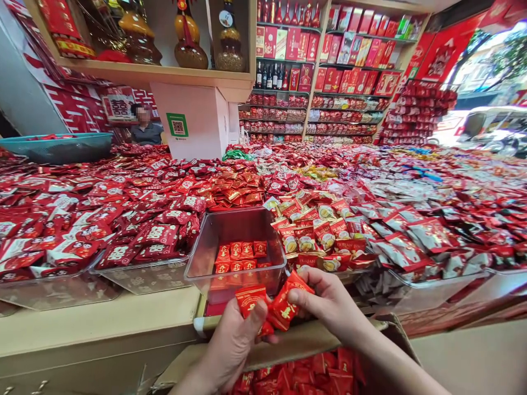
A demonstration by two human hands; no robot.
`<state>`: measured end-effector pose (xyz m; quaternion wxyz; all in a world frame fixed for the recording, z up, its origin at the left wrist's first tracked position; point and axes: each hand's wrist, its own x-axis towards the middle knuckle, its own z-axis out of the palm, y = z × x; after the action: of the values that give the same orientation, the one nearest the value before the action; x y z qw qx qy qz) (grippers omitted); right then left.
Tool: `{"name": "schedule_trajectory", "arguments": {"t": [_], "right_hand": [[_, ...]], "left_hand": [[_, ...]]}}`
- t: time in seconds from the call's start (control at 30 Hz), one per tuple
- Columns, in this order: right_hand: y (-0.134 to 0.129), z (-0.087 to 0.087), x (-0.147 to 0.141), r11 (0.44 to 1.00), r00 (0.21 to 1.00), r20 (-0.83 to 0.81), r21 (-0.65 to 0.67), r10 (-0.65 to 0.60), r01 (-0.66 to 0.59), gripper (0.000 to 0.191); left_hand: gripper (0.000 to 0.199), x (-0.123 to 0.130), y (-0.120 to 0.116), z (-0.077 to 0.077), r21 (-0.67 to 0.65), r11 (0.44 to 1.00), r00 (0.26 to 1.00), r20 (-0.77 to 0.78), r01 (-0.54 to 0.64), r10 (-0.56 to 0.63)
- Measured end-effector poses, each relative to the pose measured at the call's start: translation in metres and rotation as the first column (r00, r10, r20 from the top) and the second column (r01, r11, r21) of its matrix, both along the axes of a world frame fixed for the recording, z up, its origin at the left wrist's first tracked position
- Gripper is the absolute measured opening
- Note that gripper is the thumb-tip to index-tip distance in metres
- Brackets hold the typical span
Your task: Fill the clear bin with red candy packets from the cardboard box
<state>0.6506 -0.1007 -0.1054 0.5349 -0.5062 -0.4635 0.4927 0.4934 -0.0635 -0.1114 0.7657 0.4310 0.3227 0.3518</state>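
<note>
My left hand (234, 340) is closed around small red candy packets (250, 300) with gold print, thumb pressed on top. Close beside it, my right hand (325, 299) pinches another red candy packet (289, 300) between thumb and fingers. Both hands are just in front of a clear plastic bin (242, 216), where several rows of the same red packets (241, 255) lie neatly on the bottom. Below my hands, an open cardboard box (288, 354) holds a loose heap of red packets (304, 378).
Bins of wrapped sweets flank the clear one: maroon packets (156, 236) to the left, durian packets (313, 236) to the right. A white pillar with a QR code sign (177, 125) stands behind. A teal basin (57, 147) sits at far left; a person (146, 131) is beyond.
</note>
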Motion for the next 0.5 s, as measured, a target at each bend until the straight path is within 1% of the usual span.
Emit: {"name": "schedule_trajectory", "arguments": {"t": [0.07, 0.1, 0.2, 0.27, 0.33, 0.4, 0.47, 0.5], "right_hand": [[0.002, 0.001, -0.002, 1.0, 0.998, -0.064, -0.025, -0.007, 0.006, 0.031], [0.003, 0.001, -0.003, 1.0, 0.994, -0.111, -0.024, -0.013, 0.01, 0.03], [0.004, -0.001, -0.009, 1.0, 0.969, -0.248, -0.005, 0.017, -0.019, 0.031], [0.001, -0.003, -0.011, 0.998, 0.959, -0.279, 0.01, 0.057, -0.057, 0.033], [-0.003, -0.002, -0.01, 0.999, 0.97, -0.239, 0.024, 0.049, -0.044, 0.026], [-0.006, 0.007, -0.005, 0.997, 0.989, -0.15, 0.069, -0.019, 0.03, 0.018], [0.002, 0.026, -0.003, 0.982, 0.993, -0.064, 0.154, -0.102, 0.111, 0.014], [0.012, 0.038, -0.005, 0.971, 0.992, -0.037, 0.199, -0.124, 0.129, 0.013]], "left_hand": [[0.031, 0.002, -0.001, 0.0, 0.051, 0.999, 1.0, -0.004, 0.013, -0.012], [0.028, 0.002, -0.001, 0.0, 0.055, 0.998, 1.0, -0.006, -0.007, 0.007], [0.026, 0.003, 0.001, 0.001, 0.003, 0.995, 0.995, 0.02, -0.097, 0.097], [0.026, 0.003, 0.003, 0.001, -0.004, 0.994, 0.993, 0.023, -0.112, 0.112], [0.028, 0.002, 0.002, -0.001, 0.006, 0.997, 0.997, -0.006, -0.077, 0.077], [0.029, 0.002, 0.0, -0.005, 0.0, 1.0, 0.998, -0.056, -0.031, 0.031], [0.031, 0.003, -0.002, -0.01, -0.021, 0.999, 0.99, -0.135, 0.037, -0.04], [0.031, 0.004, -0.004, -0.012, -0.032, 0.996, 0.98, -0.182, 0.078, -0.083]]}}
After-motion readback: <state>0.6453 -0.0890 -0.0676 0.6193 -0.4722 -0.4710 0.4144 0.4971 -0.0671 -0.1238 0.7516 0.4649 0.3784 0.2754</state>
